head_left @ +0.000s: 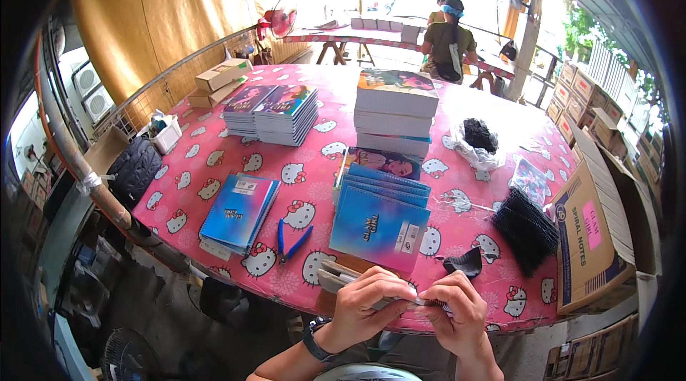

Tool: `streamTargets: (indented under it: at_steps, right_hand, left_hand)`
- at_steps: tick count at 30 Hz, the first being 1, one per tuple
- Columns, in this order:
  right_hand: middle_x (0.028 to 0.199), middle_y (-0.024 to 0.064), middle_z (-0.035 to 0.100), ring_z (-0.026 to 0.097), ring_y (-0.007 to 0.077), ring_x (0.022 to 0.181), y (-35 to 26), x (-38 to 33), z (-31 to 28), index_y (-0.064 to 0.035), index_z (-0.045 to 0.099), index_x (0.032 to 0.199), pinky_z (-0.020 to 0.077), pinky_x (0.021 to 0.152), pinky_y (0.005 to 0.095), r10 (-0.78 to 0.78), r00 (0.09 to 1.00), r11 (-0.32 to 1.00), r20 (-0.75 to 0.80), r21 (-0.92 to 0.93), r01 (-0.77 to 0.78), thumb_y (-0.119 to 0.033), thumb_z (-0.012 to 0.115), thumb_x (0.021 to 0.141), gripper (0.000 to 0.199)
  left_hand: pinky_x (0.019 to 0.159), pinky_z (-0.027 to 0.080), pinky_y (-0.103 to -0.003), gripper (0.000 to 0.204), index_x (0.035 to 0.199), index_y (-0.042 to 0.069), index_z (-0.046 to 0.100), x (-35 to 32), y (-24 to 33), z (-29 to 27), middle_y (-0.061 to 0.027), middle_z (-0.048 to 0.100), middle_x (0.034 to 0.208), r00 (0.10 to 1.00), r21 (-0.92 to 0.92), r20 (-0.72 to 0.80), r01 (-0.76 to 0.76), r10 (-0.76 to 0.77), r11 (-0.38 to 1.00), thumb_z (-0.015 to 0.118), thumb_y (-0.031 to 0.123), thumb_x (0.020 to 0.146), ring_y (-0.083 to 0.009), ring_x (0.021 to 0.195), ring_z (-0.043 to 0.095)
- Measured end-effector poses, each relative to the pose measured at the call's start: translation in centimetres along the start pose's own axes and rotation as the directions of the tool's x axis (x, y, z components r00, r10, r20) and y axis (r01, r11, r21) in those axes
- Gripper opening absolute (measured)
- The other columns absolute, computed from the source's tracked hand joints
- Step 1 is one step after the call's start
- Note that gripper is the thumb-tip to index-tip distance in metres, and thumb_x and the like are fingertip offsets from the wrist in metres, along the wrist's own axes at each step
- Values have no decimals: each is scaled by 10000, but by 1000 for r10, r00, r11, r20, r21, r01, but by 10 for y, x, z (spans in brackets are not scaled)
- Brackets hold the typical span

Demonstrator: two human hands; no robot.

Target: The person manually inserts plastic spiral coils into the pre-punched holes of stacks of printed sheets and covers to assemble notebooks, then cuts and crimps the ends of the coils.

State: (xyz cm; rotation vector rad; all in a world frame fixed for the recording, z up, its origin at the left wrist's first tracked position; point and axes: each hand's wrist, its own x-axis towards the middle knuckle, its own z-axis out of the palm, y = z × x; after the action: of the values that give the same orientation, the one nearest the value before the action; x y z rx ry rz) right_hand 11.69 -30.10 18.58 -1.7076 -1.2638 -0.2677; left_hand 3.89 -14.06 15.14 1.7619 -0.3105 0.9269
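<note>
My left hand (pixel 368 306) and my right hand (pixel 457 309) meet at the table's near edge, both gripping a thin notebook (pixel 336 275) with a grey cover; the fingers pinch along its edge, where a dark spiral binding seems to sit. Just beyond the hands lies a fanned pile of blue notebooks (pixel 380 218). A small black piece (pixel 464 263) rests right of my right hand. Blue-handled pliers (pixel 291 239) lie left of the fanned pile.
The table has a pink cartoon-cat cloth (pixel 214 149). On it: a tall notebook stack (pixel 396 111), two low stacks (pixel 275 111), a blue pile (pixel 239 209), black spiral coils (pixel 527 220), a bag (pixel 477 139). A cardboard box (pixel 592 231) stands right. A person (pixel 447 39) sits beyond.
</note>
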Motion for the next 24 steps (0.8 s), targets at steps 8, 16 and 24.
streamTargets:
  at_steps: [8,16,24]
  right_hand:
    - [1184,158,546,531,281,1071,13,11,-2,-2,498,1217,433,876,395,-145,978,958,-147,-266,102,-545,617,833,676]
    - [1031,56,582,547,140,928,96,-30,-9,-20,580,1076,435,796,285,393,854,919,-340,163,-359,-331,569,924,346]
    - [886,56,594,575,135,774,119,-37,9,-38,618,955,439,666,277,416,873,906,-256,29,-423,-148,603,886,131]
  left_hand:
    - [797,465,-316,204,1079,44,595,-15,-26,-38,-62,650,1060,890,31,-446,125,-99,992,611,108,886,-192,935,615]
    - [742,440,-329,305,981,-2,480,-46,-78,-255,-87,539,920,222,47,-975,173,8,984,513,302,981,-162,800,492]
    - [710,466,-355,335,1138,-13,584,-44,-72,-353,-177,628,894,657,708,-686,505,311,494,500,273,986,-242,758,594]
